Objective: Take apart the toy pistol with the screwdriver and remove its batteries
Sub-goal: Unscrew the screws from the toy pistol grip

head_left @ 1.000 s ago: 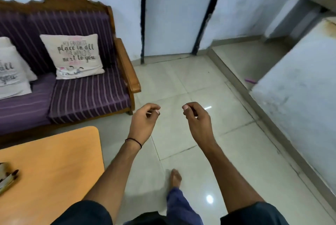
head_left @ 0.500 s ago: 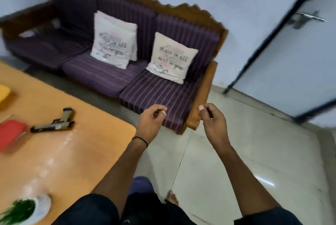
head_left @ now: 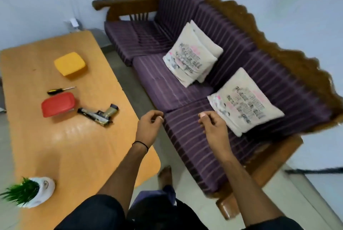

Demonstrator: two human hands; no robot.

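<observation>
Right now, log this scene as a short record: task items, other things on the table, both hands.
toy pistol: on its side on the wooden table, beside the red lidded box, untouched
screwdriver: flat on the table just beyond the red box
yellow lidded box: farther back on the table
potted plant: near corner of the table
left hand: loosely curled, holding nothing, raised between table and purple sofa
right hand: loosely curled, holding nothing, raised over the sofa seat
</observation>
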